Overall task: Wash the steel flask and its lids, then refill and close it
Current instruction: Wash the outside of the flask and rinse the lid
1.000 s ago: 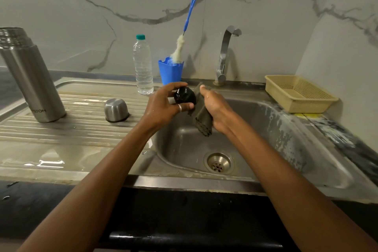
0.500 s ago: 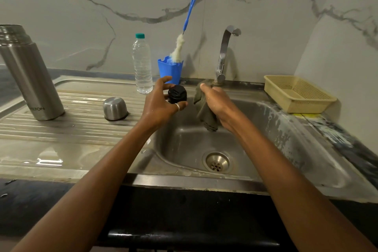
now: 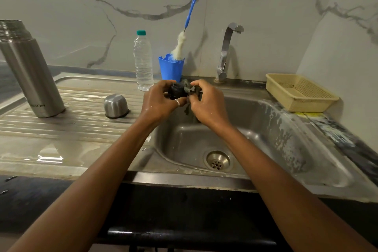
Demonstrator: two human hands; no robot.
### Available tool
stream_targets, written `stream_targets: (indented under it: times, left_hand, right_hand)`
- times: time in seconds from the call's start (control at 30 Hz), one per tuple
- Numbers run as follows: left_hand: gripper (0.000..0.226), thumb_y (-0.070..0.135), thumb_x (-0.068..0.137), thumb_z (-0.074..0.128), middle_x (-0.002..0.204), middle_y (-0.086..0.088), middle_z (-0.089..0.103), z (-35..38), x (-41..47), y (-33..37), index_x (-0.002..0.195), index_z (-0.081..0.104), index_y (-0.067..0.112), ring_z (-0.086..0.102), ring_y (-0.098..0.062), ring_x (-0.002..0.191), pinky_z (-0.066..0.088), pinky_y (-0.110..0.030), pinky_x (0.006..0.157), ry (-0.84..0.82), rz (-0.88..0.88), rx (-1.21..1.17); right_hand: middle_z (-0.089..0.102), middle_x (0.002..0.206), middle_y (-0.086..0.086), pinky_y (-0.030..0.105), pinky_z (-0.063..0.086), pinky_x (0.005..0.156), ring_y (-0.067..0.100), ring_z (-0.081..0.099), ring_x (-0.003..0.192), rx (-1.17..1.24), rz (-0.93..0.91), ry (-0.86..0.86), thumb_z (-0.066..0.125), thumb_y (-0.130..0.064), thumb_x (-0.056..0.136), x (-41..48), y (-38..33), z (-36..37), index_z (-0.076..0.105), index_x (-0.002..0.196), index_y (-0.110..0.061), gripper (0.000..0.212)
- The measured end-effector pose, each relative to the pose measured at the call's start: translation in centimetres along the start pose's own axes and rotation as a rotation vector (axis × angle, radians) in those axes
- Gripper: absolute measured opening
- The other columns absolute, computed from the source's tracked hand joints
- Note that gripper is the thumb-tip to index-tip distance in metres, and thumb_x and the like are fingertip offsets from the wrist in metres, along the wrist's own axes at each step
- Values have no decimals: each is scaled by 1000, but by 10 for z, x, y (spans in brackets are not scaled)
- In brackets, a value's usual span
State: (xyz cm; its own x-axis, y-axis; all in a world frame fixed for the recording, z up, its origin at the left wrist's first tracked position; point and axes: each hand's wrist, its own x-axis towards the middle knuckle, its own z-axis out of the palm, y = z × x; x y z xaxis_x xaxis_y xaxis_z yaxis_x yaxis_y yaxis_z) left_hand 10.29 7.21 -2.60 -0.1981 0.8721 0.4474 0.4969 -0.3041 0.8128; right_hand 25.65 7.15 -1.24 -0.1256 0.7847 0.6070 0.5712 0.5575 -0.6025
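Over the back edge of the sink, my left hand (image 3: 158,101) grips a small black inner lid (image 3: 177,91). My right hand (image 3: 206,102) holds a grey scrub pad (image 3: 187,88) pressed against that lid, and most of the pad is hidden behind the fingers. The steel flask (image 3: 30,71) stands open and upright at the far left of the draining board. A steel cup lid (image 3: 116,106) sits upside down on the ribbed board (image 3: 61,125), between the flask and my left hand.
A plastic water bottle (image 3: 143,61) and a blue cup (image 3: 171,68) with a blue-handled bottle brush (image 3: 189,18) stand behind my hands. The tap (image 3: 226,51) is at the back, a beige basket (image 3: 298,92) at right. The sink basin (image 3: 266,129) has a drain (image 3: 218,160).
My two hands have come together and risen toward the sink's back edge. The pad, which hung from my right hand apart from the lid, now presses on it.
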Motion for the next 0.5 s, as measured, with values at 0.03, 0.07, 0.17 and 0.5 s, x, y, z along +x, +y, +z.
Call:
stream_targets:
  times: [0.03,0.07,0.17,0.5]
  left_hand:
    - [59,19,73,90,110,3,71,2,0,0,126,64,17,68,-10,100,56,-24,88,-3,4,0]
    - [59,17,73,90,109,2,72,2,1,-2,127,64,17,68,-11,100,57,-28,91,1,3,-1]
    - [62,17,73,90,110,1,72,-1,1,-6,129,64,17,69,-13,102,57,-33,94,-11,-6,8]
    - [71,15,67,93,121,1,67,3,0,-9,131,61,21,62,-15,110,47,-21,88,-56,-13,103]
  right_hand:
    - [67,95,-2,11,42,65,4,58,75,-23,-31,2,64,-11,92,-1,1,0,69,111,-14,20]
    - [66,96,-3,8,41,66,4,57,77,-35,-59,-10,64,-11,92,-2,1,0,70,110,-14,19]
    - [67,99,-2,5,40,66,6,57,82,-25,-54,-25,65,-11,93,1,1,1,72,108,-14,17]
    - [72,100,4,28,53,75,17,64,88,-169,12,7,63,-5,91,9,8,-8,72,111,-11,23]
